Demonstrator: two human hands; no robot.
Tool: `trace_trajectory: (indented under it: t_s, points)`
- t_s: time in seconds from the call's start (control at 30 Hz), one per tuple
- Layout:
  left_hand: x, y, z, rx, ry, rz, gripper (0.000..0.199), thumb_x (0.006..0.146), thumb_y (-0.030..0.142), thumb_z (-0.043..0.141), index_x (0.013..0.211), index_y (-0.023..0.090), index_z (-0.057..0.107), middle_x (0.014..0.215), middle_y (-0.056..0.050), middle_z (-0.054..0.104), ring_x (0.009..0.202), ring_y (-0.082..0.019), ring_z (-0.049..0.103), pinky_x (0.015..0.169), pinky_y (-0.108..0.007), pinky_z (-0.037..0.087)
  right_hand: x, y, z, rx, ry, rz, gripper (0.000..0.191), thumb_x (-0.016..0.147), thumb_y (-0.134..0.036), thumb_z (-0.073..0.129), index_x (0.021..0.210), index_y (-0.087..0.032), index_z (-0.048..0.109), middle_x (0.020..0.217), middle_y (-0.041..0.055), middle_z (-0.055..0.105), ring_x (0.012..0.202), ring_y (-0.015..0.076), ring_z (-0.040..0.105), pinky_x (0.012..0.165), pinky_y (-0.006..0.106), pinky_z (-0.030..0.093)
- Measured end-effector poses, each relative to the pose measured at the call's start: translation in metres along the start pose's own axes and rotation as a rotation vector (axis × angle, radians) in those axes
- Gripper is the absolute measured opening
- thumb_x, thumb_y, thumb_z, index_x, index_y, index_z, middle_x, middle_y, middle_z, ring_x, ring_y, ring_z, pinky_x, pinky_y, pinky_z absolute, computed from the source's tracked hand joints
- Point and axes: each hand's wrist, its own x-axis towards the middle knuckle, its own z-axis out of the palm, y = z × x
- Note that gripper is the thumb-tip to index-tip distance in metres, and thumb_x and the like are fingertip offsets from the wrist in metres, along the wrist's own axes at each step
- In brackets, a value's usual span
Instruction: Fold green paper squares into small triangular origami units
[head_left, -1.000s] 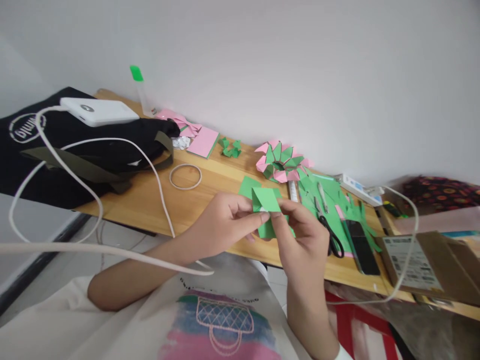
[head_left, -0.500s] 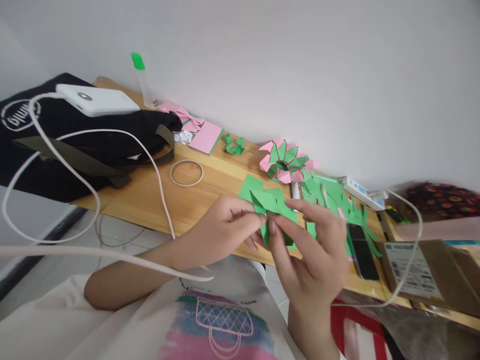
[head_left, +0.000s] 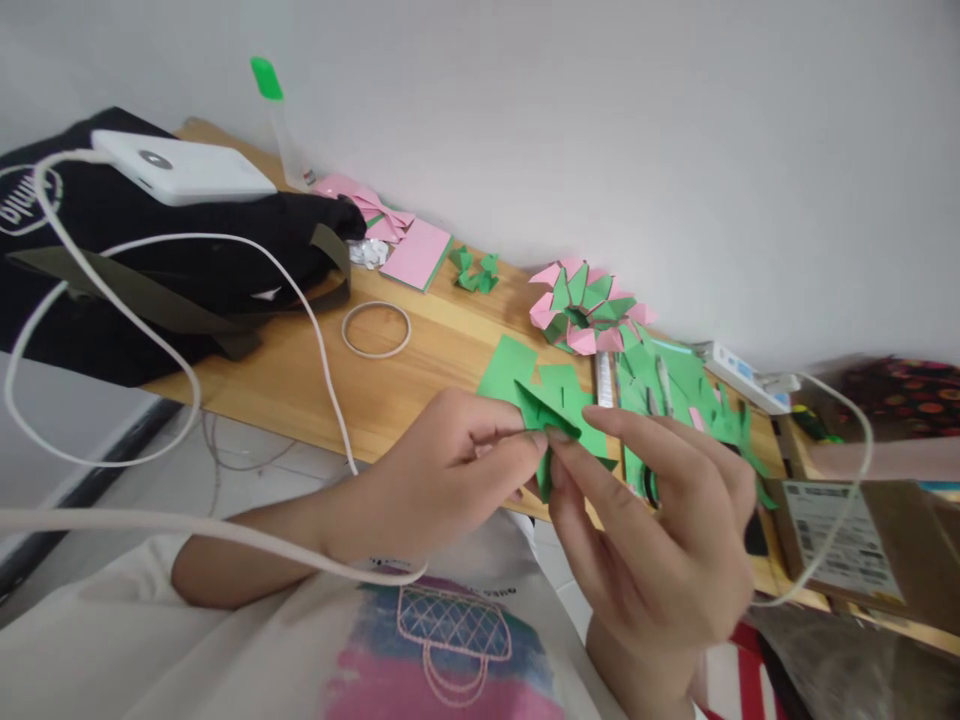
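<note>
Between my two hands is a piece of folded green paper (head_left: 541, 415), held above the front edge of the table. My left hand (head_left: 457, 470) is closed, its thumb and fingers pinching the paper from the left. On the other side, my right hand (head_left: 652, 520) pinches it with thumb and index finger, the other fingers loosely bent. Flat green paper pieces (head_left: 508, 368) lie just behind the folded one. Farther back rests a ring of pink and green folded paper (head_left: 589, 305). My fingertips hide part of the fold.
A black bag (head_left: 225, 270) with a white power bank (head_left: 184, 168) and looping cable is at left. A bracelet-like ring (head_left: 376, 330), pink paper stack (head_left: 418, 254) and small green folded piece (head_left: 475, 270) lie behind. At right are a power strip (head_left: 746, 378) and cardboard box (head_left: 847, 540).
The folded green paper has turned and looks narrower, its fold pressed together. My right hand has shifted right and covers the phone more. The view has moved slightly.
</note>
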Motion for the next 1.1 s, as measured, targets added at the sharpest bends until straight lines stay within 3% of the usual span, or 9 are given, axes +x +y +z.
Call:
trace_trajectory:
  t_s: [0.1, 0.3, 0.57, 0.9, 1.1]
  points:
    - [0.002, -0.001, 0.0, 0.001, -0.007, -0.008, 0.034, 0.085, 0.027, 0.05, 0.054, 0.018, 0.06, 0.054, 0.0, 0.064, 0.057, -0.015, 0.063, 0.05, -0.022, 0.047, 0.0, 0.001, 0.0, 0.025, -0.019, -0.021, 0.029, 0.081, -0.013, 0.071, 0.108, -0.026, 0.068, 0.118, 0.0079, 0.065, 0.108, 0.0303, 0.059, 0.088, 0.049, 0.052]
    - [0.006, -0.002, 0.0, -0.026, -0.003, 0.011, 0.034, 0.082, 0.025, 0.046, 0.05, 0.017, 0.058, 0.052, 0.0, 0.063, 0.057, -0.013, 0.061, 0.052, -0.022, 0.045, 0.007, 0.0, 0.005, 0.059, 0.147, -0.033, 0.014, 0.079, -0.007, 0.072, 0.088, -0.018, 0.071, 0.104, 0.0067, 0.071, 0.096, 0.0251, 0.063, 0.082, 0.042, 0.053]
    - [0.008, 0.003, 0.002, -0.001, -0.032, 0.009, 0.031, 0.076, 0.021, 0.046, 0.046, 0.016, 0.049, 0.048, 0.001, 0.056, 0.048, -0.01, 0.051, 0.045, -0.021, 0.033, 0.007, 0.003, 0.001, 0.063, 0.169, -0.074, 0.01, 0.079, -0.012, 0.075, 0.088, -0.013, 0.072, 0.104, 0.0099, 0.072, 0.094, 0.0251, 0.066, 0.084, 0.041, 0.053]
    - [0.007, 0.006, 0.007, -0.036, -0.057, 0.031, 0.032, 0.077, 0.016, 0.047, 0.048, 0.018, 0.033, 0.047, 0.006, 0.027, 0.046, -0.006, 0.027, 0.042, -0.023, 0.02, 0.011, -0.018, 0.001, 0.039, 0.129, 0.091, 0.019, 0.078, -0.002, 0.07, 0.097, -0.006, 0.07, 0.109, 0.0123, 0.073, 0.103, 0.0254, 0.067, 0.091, 0.04, 0.055]
    - [0.005, 0.008, 0.011, -0.107, -0.062, 0.037, 0.037, 0.079, 0.018, 0.049, 0.048, 0.019, 0.029, 0.049, 0.005, 0.027, 0.048, -0.006, 0.026, 0.042, -0.023, 0.021, 0.007, -0.017, 0.006, 0.136, 0.155, 0.158, 0.019, 0.082, -0.004, 0.066, 0.099, -0.01, 0.069, 0.115, 0.0154, 0.07, 0.108, 0.0272, 0.066, 0.1, 0.048, 0.052]
